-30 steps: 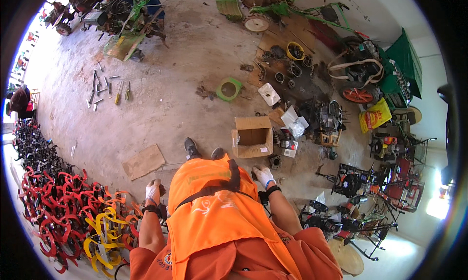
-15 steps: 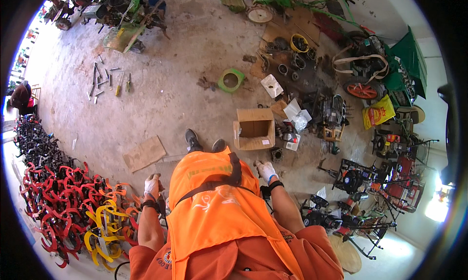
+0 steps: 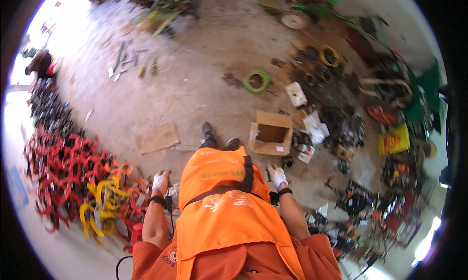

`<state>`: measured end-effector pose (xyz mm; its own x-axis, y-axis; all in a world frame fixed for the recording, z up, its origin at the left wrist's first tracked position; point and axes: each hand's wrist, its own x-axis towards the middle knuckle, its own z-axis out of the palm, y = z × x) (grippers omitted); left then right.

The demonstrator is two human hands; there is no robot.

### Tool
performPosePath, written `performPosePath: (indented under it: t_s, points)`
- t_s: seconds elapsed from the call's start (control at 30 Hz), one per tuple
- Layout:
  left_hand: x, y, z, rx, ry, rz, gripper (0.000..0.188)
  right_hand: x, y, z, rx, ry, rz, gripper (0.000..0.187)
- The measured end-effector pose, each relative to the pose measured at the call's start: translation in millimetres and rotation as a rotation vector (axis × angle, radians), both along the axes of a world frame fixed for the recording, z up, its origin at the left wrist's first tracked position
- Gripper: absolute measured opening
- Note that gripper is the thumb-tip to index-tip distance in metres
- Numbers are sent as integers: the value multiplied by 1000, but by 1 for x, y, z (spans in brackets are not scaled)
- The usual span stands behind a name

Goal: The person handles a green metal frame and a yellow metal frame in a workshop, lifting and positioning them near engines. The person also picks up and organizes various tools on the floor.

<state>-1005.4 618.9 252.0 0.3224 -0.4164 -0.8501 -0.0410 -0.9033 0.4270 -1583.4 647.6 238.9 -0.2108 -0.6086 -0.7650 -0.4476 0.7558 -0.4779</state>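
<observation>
My left hand (image 3: 160, 182) hangs beside my left hip, in a pale glove with bare fingertips and a dark band at the wrist. Its fingers are loosely bent and slightly apart, with nothing visible in them. On the other side, my right hand (image 3: 277, 176) hangs in a similar glove, a blue edge at the wrist, fingers loose and holding nothing that shows. Between the hands is my orange apron (image 3: 229, 182). An open cardboard box (image 3: 271, 147) stands on the floor just beyond my right hand. Red curved metal parts (image 3: 63, 177) are piled left of my left hand.
Yellow curved parts (image 3: 100, 202) lie at the pile's near end. A flat cardboard sheet (image 3: 157, 138) lies ahead left, a green ring-shaped part (image 3: 265, 81) farther off. Machine parts and a yellow bag (image 3: 394, 139) crowd the right. A person (image 3: 40, 64) is at the far left.
The view has shifted, so the floor objects sit farther right, the nearer ones also higher, and the picture is more blurred. Both hands still hang at my sides.
</observation>
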Motion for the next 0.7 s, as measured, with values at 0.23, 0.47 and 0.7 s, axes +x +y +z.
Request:
performPosePath:
  t_s: [0.23,0.47,0.7]
  points:
    - [10,71,9,-43,6,115,31,-25,-6,-51,136,-123,-36,35]
    - [39,94,-4,156,-76,135,29,-18,-57,-53,-94,87,165,32]
    - [114,29,-13,-7,-4,178,28,61,-116,-47,21,253,320,43]
